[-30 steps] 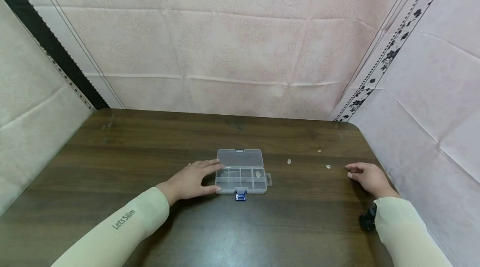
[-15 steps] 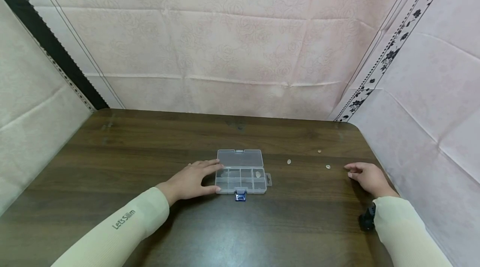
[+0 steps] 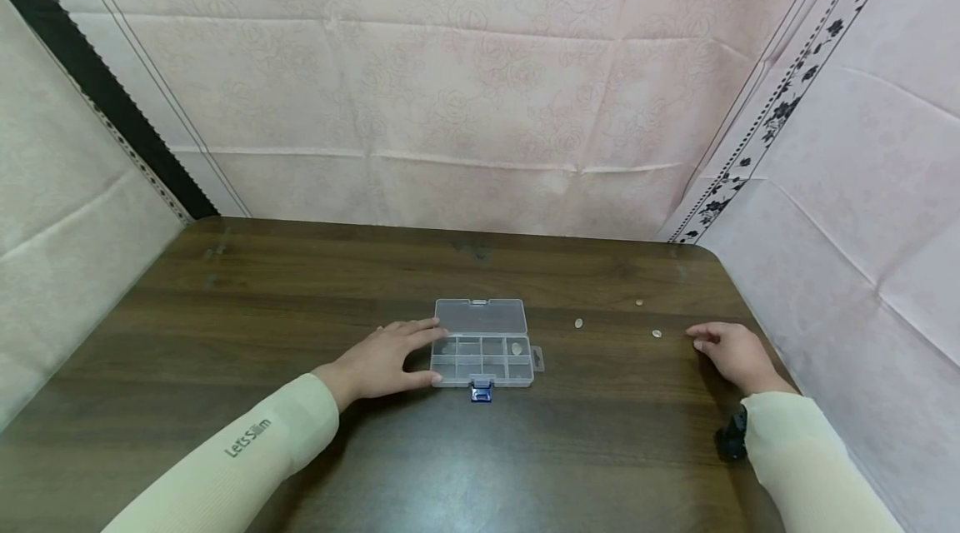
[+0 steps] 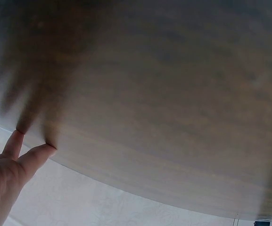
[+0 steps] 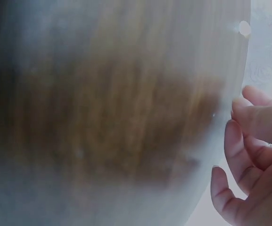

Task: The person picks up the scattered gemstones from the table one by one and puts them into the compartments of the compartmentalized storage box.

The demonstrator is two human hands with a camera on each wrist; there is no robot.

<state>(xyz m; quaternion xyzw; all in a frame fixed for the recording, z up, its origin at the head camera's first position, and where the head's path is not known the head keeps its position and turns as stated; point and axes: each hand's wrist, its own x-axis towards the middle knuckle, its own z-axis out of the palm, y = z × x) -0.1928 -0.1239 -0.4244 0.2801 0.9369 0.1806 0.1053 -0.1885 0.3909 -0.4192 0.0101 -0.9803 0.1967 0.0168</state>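
In the head view a clear plastic compartment box [image 3: 469, 371] lies on the table with its lid [image 3: 482, 316] folded back and a blue clasp [image 3: 481, 392] at its front. My left hand [image 3: 386, 360] rests at the box's left end, its thumb by the front corner and extended fingers by the hinge side. A small pale disc [image 3: 517, 348] lies in a back right compartment. My right hand [image 3: 738, 356] hovers low over the table at the right, fingers loosely bent, nothing seen between them. Just left of its fingertips is a small pale disc [image 3: 656, 334].
Another pale disc [image 3: 578, 323] lies between the box and my right hand, and a smaller one [image 3: 639, 302] farther back. The wooden table [image 3: 300, 291] ends at patterned cloth [image 3: 465, 100] behind and on both sides. A clear tab [image 3: 537, 358] sticks out of the box's right end.
My right hand has shifted slightly left, closer to the nearest disc. The left hand, the box and the discs stay where they were.
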